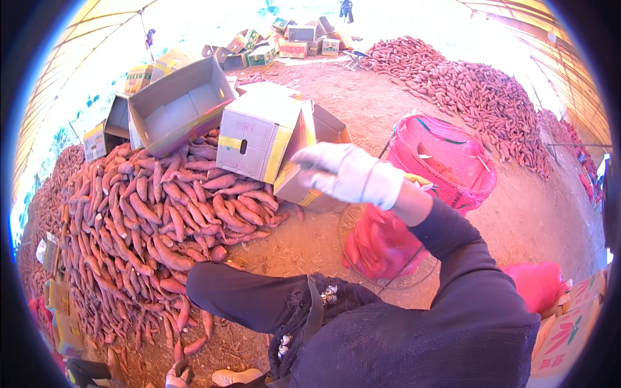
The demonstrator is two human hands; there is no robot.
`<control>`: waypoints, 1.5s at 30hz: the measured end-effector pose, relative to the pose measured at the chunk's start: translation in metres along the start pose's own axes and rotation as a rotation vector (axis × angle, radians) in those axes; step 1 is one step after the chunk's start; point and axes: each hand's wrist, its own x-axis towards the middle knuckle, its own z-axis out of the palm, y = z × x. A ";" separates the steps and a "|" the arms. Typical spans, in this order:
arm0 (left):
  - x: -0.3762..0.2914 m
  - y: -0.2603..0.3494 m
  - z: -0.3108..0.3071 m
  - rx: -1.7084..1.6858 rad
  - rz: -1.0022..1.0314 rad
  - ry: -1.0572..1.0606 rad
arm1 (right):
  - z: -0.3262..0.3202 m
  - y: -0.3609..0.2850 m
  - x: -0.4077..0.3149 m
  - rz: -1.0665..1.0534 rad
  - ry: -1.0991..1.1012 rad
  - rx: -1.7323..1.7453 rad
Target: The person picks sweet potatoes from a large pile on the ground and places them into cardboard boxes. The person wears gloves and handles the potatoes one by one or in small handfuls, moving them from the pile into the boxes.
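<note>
My right hand (pixel 351 175), in a white work glove, is raised over the cardboard boxes and holds nothing visible. Its thumb is apart from the loosely bent fingers. Behind the fingers is a tilted cardboard box (pixel 322 199); a white box with a yellow stripe (pixel 245 140) rests beside it on the heap. Left of my bent knee spreads a large pile of sweet potatoes (pixel 140 213). At the bottom edge, a partly cut-off gloved hand (pixel 178 376) appears to be my left. Whether it grips anything is unclear.
A wide pink mesh container (pixel 465 155) stands right of my glove, with a filled pink mesh bag (pixel 383 242) and bent wire below it. An open box (pixel 179 106) leans on the pile. Farther back are more boxes (pixel 296 41) and another sweet potato heap (pixel 475 92).
</note>
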 end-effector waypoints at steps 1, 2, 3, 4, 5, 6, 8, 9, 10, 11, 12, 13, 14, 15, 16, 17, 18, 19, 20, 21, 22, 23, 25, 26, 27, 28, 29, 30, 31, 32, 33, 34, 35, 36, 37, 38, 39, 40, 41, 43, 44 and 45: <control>0.009 -0.004 0.010 0.022 -0.040 -0.034 | 0.012 -0.002 0.004 -0.059 -0.082 -0.055; 0.013 -0.014 0.017 0.213 0.013 -0.030 | 0.025 0.001 0.010 -0.100 -0.132 -0.071; 0.013 -0.003 0.026 0.170 -0.088 -0.039 | 0.040 -0.004 0.010 -0.064 -0.163 -0.058; 0.012 -0.005 0.019 0.240 -0.038 -0.040 | 0.048 -0.010 0.013 -0.067 -0.217 -0.053; 0.012 -0.007 0.012 0.309 0.012 -0.043 | 0.056 -0.010 0.015 -0.072 -0.253 -0.022; 0.012 -0.001 0.019 0.217 -0.040 -0.064 | 0.065 -0.008 0.014 -0.068 -0.252 -0.013; 0.004 0.014 0.030 0.163 -0.035 -0.070 | 0.073 -0.006 0.012 -0.018 -0.289 0.025; 0.000 0.020 0.031 0.136 -0.033 -0.065 | 0.075 -0.006 0.012 -0.003 -0.295 0.018; 0.000 0.024 0.030 0.204 -0.036 -0.069 | 0.078 -0.004 0.012 0.014 -0.302 0.010; 0.000 0.027 0.030 0.271 -0.039 -0.075 | 0.082 -0.001 0.010 0.031 -0.310 0.002; -0.004 0.030 0.026 0.343 -0.043 -0.075 | 0.086 0.001 0.011 0.022 -0.320 -0.022; -0.004 0.023 0.021 0.366 -0.015 -0.057 | 0.091 0.001 0.014 0.018 -0.335 -0.029; -0.001 0.010 0.016 0.390 0.011 -0.038 | 0.095 -0.001 0.017 0.014 -0.350 -0.035; 0.000 0.011 0.021 0.409 0.039 -0.030 | 0.097 0.000 0.017 0.018 -0.368 -0.049; -0.002 0.011 0.025 0.377 0.015 -0.030 | 0.105 0.005 0.018 -0.075 -0.308 -0.078; -0.005 0.013 0.029 0.343 -0.009 -0.029 | 0.109 0.005 0.020 -0.073 -0.330 -0.088; -0.007 0.024 0.037 0.311 -0.032 -0.031 | 0.113 0.006 0.024 -0.067 -0.351 -0.100; -0.009 0.032 0.045 0.331 -0.047 -0.030 | 0.116 0.009 0.026 -0.063 -0.373 -0.112; -0.012 0.042 0.049 0.355 -0.062 -0.024 | 0.118 0.011 0.028 -0.083 -0.360 -0.104; -0.013 0.049 0.053 0.375 -0.079 -0.016 | 0.121 0.013 0.032 -0.107 -0.350 -0.096; -0.014 0.050 0.050 0.327 -0.037 -0.016 | 0.128 0.012 0.036 -0.134 -0.339 -0.080; -0.012 0.047 0.046 0.274 0.004 -0.012 | 0.134 0.011 0.045 -0.168 -0.332 -0.065; -0.026 0.054 0.053 0.270 -0.030 0.026 | 0.142 -0.006 0.061 -0.161 -0.371 -0.026; -0.033 0.075 0.073 0.213 -0.083 0.070 | 0.150 -0.014 0.071 -0.191 -0.406 0.017; -0.039 0.080 0.069 0.245 -0.009 0.103 | 0.157 -0.025 0.081 -0.236 -0.376 0.024; -0.055 0.116 0.072 0.368 -0.103 0.151 | 0.158 -0.046 0.090 -0.241 -0.371 0.085; -0.054 0.115 0.070 0.482 -0.043 0.170 | 0.167 -0.058 0.097 -0.290 -0.349 0.101; -0.062 0.115 0.061 0.510 -0.002 0.189 | 0.175 -0.076 0.103 -0.348 -0.337 0.138; -0.058 0.145 0.067 0.659 -0.075 0.161 | 0.180 -0.089 0.108 -0.335 -0.335 0.212; -0.063 0.134 0.061 0.664 -0.057 0.143 | 0.201 -0.099 0.108 -0.359 -0.320 0.303; -0.064 0.160 0.065 0.681 -0.091 0.153 | 0.210 -0.112 0.115 -0.374 -0.359 0.353; -0.061 0.154 0.061 0.659 -0.171 0.133 | 0.223 -0.127 0.116 -0.425 -0.377 0.462; -0.059 0.164 0.064 0.635 -0.140 0.140 | 0.239 -0.136 0.120 -0.544 -0.378 0.450; -0.058 0.133 0.061 0.642 -0.184 0.160 | 0.258 -0.163 0.113 -0.550 -0.457 0.526; -0.060 0.120 0.065 0.614 -0.236 0.193 | 0.271 -0.186 0.107 -0.541 -0.526 0.564; -0.067 0.117 0.068 0.593 -0.202 0.197 | 0.286 -0.206 0.103 -0.626 -0.582 0.562; -0.080 0.126 0.073 0.572 -0.241 0.206 | 0.301 -0.219 0.100 -0.701 -0.627 0.555; -0.091 0.128 0.074 0.486 -0.238 0.156 | 0.317 -0.232 0.096 -0.774 -0.668 0.550; -0.095 0.131 0.077 0.466 -0.257 0.184 | 0.333 -0.241 0.096 -0.793 -0.713 0.540; -0.099 0.140 0.079 0.452 -0.270 0.246 | 0.367 -0.254 0.099 -0.815 -0.791 0.503; -0.098 0.145 0.080 0.446 -0.272 0.270 | 0.385 -0.258 0.101 -0.783 -0.848 0.486; -0.108 0.145 0.086 0.422 -0.310 0.285 | 0.400 -0.263 0.095 -0.826 -0.876 0.436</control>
